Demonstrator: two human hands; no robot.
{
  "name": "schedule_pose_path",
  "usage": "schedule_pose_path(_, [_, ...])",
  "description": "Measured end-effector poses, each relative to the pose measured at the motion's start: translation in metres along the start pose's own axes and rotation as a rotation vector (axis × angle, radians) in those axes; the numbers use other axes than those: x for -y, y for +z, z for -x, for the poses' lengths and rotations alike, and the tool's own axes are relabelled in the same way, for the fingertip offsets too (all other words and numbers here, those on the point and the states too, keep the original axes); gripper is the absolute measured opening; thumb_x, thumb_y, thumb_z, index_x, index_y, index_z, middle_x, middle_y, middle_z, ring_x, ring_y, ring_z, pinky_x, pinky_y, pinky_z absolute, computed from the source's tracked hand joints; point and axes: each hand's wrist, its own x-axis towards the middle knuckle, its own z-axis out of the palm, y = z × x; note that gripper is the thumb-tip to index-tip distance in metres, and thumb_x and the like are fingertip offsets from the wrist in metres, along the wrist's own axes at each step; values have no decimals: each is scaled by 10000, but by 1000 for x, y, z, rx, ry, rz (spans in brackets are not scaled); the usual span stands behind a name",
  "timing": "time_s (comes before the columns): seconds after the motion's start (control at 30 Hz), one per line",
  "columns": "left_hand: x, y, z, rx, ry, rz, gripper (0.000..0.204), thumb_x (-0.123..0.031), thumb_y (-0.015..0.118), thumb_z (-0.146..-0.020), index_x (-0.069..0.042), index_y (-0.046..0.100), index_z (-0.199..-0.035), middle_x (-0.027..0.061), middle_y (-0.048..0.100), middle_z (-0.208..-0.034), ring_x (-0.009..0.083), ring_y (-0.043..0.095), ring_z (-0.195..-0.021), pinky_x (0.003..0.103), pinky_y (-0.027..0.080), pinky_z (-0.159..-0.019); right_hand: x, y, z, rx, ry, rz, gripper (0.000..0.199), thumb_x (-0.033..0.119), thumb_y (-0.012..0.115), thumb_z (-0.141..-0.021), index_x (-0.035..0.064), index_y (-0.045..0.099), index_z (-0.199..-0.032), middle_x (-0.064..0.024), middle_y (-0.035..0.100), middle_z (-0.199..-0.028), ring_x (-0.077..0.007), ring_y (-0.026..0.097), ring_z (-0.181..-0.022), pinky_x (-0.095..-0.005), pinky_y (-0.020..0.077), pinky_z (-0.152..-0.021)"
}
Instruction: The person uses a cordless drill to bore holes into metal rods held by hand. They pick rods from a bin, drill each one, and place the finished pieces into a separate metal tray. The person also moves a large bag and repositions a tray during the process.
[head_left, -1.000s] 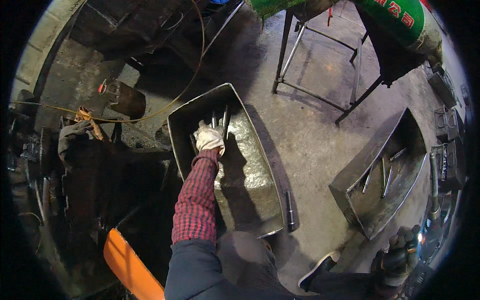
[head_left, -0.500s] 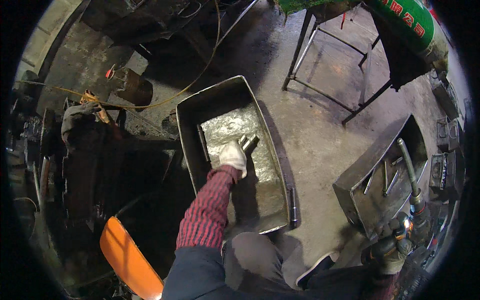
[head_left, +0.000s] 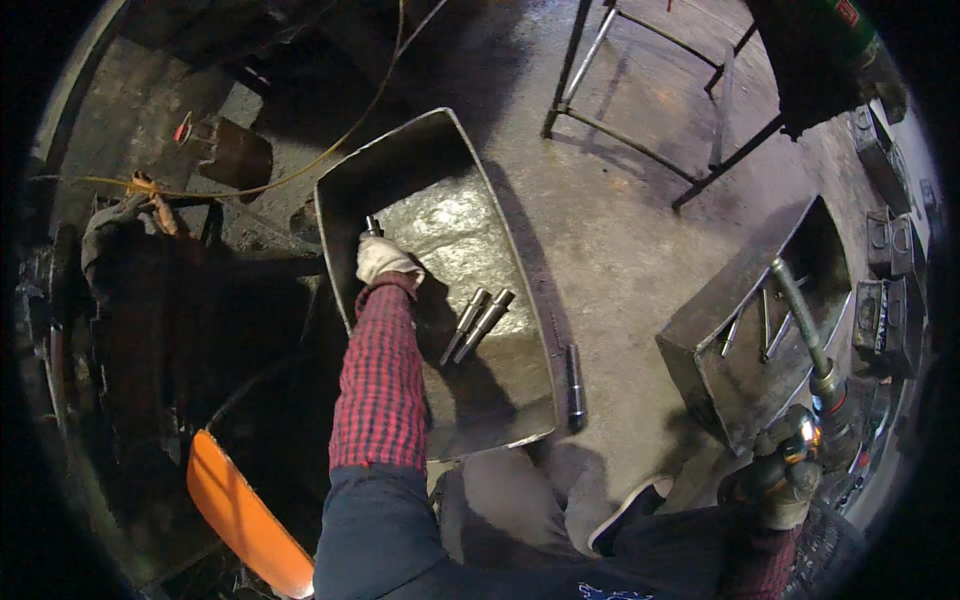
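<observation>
My left hand (head_left: 386, 262), in a pale work glove, is closed around a dark metal rod (head_left: 373, 226) by the left wall of a deep metal tray (head_left: 455, 215). Only the rod's far end shows past the fingers. Two shiny stepped metal shafts (head_left: 484, 326) lie side by side on the tray bottom, right of my wrist. At the lower right my gloved right hand (head_left: 788, 502) grips a power driver (head_left: 832, 395) that carries a long metal bar (head_left: 800, 310) pointing forward. A small light glows on its body.
A second metal bin (head_left: 695, 390) with several thin rods stands at the right, under the driver's bar. Another shaft (head_left: 575, 385) lies beside the tray. An orange seat (head_left: 245, 515) is at lower left. A yellow hose (head_left: 340, 150) crosses far left; a metal stand (head_left: 640, 150) is ahead.
My left hand has moved left from the two shafts, which now lie uncovered, to the rod by the tray's left wall. The view has shifted slightly; my right hand still holds the driver.
</observation>
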Motion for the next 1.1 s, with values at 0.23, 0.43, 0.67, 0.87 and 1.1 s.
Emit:
schedule_pose_path(0.23, [13, 7, -7, 0, 891, -162, 243, -175, 582, -975, -74, 793, -1040, 130, 788, -963, 286, 771, -904, 391, 589, -771, 4, 9, 24, 206, 274, -209, 822, 551, 835, -851, 129, 510, -1476, -104, 666, -1230, -270, 690, -1008, -412, 601, -721])
schedule_pose_path(0.43, [23, -148, 84, 481, 371, 1968, 227, -185, 613, -1071, -58, 679, -1248, 65, 685, -1080, 197, 657, -1021, 366, 546, -942, -19, -26, -14, 24, 85, 126, 602, 539, 708, -962, 68, 624, -1328, -113, 704, -1171, -276, 702, -918, -441, 597, -786])
schedule_pose_path(0.67, [-1, -346, 281, 933, 551, 2389, 500, -456, 667, -1039, -52, 606, -1327, 74, 596, -1066, 217, 611, -1107, 448, 532, -1048, 13, 22, -55, 449, 125, -224, 689, 177, 783, -835, 2, 576, -1468, -182, 701, -1354, -363, 703, -1198, -532, 553, -1088])
schedule_pose_path(0.87, [-44, -352, 350, 438, 501, 1452, 473, -344, 666, -1025, 17, 674, -1332, 4, 549, -735, 110, 562, -658, 338, 581, -728, -3, 22, -73, 521, -58, -96, 763, 281, 931, -786, 57, 618, -1444, -109, 736, -1271, -288, 721, -1113, -450, 614, -953])
schedule_pose_path(1.1, [-79, -285, 361, 498, 391, 1531, 94, -131, 689, -1002, -54, 674, -1054, 15, 615, -854, 130, 619, -730, 284, 535, -664, -38, -25, -54, 446, 98, 23, 819, 197, 948, -816, 115, 519, -1509, -53, 655, -1375, -204, 667, -1193, -396, 616, -988])
